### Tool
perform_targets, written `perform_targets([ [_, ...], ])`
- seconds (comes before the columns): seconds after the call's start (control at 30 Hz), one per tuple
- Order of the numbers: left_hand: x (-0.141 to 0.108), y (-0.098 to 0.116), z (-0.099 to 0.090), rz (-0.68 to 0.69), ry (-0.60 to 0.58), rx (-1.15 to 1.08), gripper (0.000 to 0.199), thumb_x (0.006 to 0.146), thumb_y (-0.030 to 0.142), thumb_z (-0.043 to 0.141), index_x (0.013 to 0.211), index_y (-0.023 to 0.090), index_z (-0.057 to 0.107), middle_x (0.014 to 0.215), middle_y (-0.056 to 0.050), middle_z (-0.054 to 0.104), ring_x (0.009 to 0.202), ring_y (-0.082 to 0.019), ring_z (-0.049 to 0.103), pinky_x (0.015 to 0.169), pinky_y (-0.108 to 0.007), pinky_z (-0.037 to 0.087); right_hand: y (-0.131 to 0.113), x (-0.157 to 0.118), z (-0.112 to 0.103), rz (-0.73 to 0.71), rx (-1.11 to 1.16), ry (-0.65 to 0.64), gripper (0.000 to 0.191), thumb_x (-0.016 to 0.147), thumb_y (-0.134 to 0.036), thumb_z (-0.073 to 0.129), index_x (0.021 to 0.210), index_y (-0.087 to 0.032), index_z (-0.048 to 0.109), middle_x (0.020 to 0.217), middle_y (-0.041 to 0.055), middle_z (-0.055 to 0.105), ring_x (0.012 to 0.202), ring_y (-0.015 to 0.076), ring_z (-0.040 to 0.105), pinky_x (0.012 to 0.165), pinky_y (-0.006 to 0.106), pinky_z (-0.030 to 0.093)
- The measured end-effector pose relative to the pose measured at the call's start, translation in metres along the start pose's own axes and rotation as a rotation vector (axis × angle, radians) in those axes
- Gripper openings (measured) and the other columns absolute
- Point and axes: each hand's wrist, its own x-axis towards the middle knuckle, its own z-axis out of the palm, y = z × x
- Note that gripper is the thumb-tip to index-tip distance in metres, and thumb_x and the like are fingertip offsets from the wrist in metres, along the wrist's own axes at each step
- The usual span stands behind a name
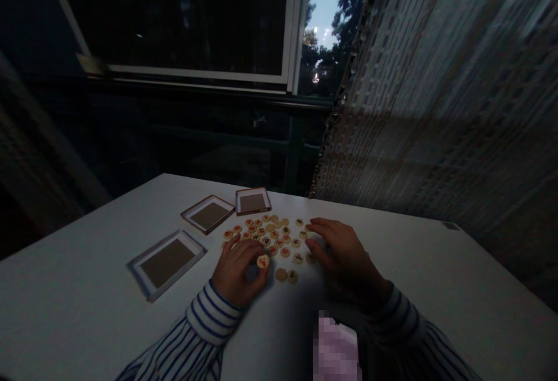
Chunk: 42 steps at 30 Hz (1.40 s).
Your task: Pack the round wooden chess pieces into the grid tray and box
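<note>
My left hand (239,270) is closed, pinching a Chinese chess piece (262,261) marked with a red character between thumb and fingers. Beyond it, round wooden Chinese chess pieces (274,234) lie scattered on the white table, some with red characters, some with black, some blank side up. My right hand (342,250) hovers at the right edge of the pieces, thumb and fingers apart. Its fingertips are close to a black-marked piece (304,234); contact cannot be made out. Nearer to me, a blank piece (281,275) and a black-marked piece (292,276) lie side by side.
Three shallow rectangular trays or box lids stand on the table (82,259): a pale one (150,295) at left, a brown-rimmed one (195,227) behind it, another (253,190) farther back. A pixelated pinkish patch (337,349) is at the front edge. A curtain (418,108) hangs at right.
</note>
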Motion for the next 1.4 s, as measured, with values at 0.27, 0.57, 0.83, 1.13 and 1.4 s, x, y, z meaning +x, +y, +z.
perform_targets([
  [0.27, 0.009, 0.014, 0.003, 0.031, -0.056, 0.005, 0.021, 0.068, 0.022, 0.051, 0.089, 0.020, 0.052, 0.093, -0.005, 0.063, 0.090, -0.020, 0.057, 0.095, -0.049, 0.028, 0.014, -0.005, -0.017, 0.063, -0.014, -0.021, 0.025, 0.081, -0.031, 0.047, 0.099, -0.017, 0.057, 0.103, 0.0073, 0.059, 0.097, 0.0196, 0.051, 0.084, 0.037, 0.038],
  [0.57, 0.031, 0.042, 0.008, 0.033, -0.056, -0.038, 0.022, 0.069, 0.021, 0.052, 0.091, 0.020, 0.050, 0.092, -0.005, 0.063, 0.090, -0.019, 0.056, 0.096, -0.047, 0.028, 0.020, -0.005, -0.038, 0.095, -0.007, 0.034, 0.025, 0.081, -0.030, 0.047, 0.099, -0.018, 0.056, 0.103, 0.0064, 0.059, 0.098, 0.0193, 0.051, 0.085, 0.037, 0.037],
  [0.83, 0.065, 0.068, 0.026, 0.035, -0.043, -0.104, 0.021, 0.068, 0.020, 0.051, 0.089, 0.020, 0.051, 0.088, -0.002, 0.062, 0.088, -0.018, 0.056, 0.097, -0.045, 0.028, 0.025, -0.004, -0.048, 0.115, -0.007, 0.094, 0.026, 0.081, -0.031, 0.046, 0.100, -0.018, 0.056, 0.103, 0.0073, 0.059, 0.098, 0.0197, 0.051, 0.085, 0.038, 0.038],
  [1.13, 0.053, 0.078, 0.053, 0.025, -0.048, -0.145, 0.018, 0.070, 0.018, 0.050, 0.088, 0.020, 0.052, 0.085, -0.002, 0.062, 0.085, -0.018, 0.056, 0.096, -0.045, 0.028, 0.028, -0.005, -0.048, 0.129, -0.012, 0.096, 0.024, 0.080, -0.029, 0.048, 0.099, -0.017, 0.056, 0.103, 0.0068, 0.059, 0.098, 0.0184, 0.050, 0.086, 0.036, 0.038],
  [1.4, 0.047, 0.079, 0.064, 0.037, -0.034, -0.187, 0.017, 0.072, 0.018, 0.051, 0.088, 0.020, 0.054, 0.083, -0.002, 0.064, 0.081, -0.017, 0.058, 0.093, -0.044, 0.032, 0.029, -0.015, -0.039, 0.156, 0.057, -0.058, 0.021, 0.080, -0.026, 0.047, 0.096, -0.018, 0.057, 0.094, 0.0052, 0.062, 0.089, 0.0175, 0.054, 0.079, 0.033, 0.042],
])
